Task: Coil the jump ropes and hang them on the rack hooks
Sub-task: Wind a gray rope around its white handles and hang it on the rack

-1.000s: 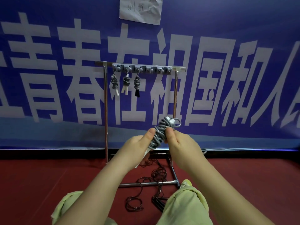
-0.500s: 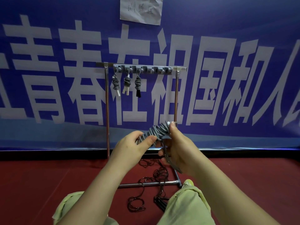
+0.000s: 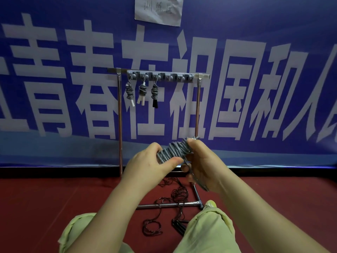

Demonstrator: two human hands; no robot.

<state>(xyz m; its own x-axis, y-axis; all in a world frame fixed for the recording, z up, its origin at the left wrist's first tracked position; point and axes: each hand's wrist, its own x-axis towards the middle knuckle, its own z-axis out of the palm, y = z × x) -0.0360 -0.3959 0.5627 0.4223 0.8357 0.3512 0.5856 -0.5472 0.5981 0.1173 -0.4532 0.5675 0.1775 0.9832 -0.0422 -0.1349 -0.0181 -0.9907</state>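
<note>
In the head view, at the middle of the frame, both hands held the grey rope (image 3: 173, 149) as a tight bundle, probably to keep the coil from loosening. The left hand (image 3: 145, 165) pinched its lower end. The right hand (image 3: 202, 165) curled around the upper end and a loose strand. Three coiled ropes (image 3: 142, 92) hung on the rack (image 3: 158, 76) above, and a dark rope (image 3: 169, 203) lay on the floor.

The paper note (image 3: 158, 10) is cut off by the top edge, and its writing is too faint to read. The hands hide both ends of the grey rope bundle (image 3: 174, 150). A knee hides part of the black rope handles (image 3: 179, 226).
</note>
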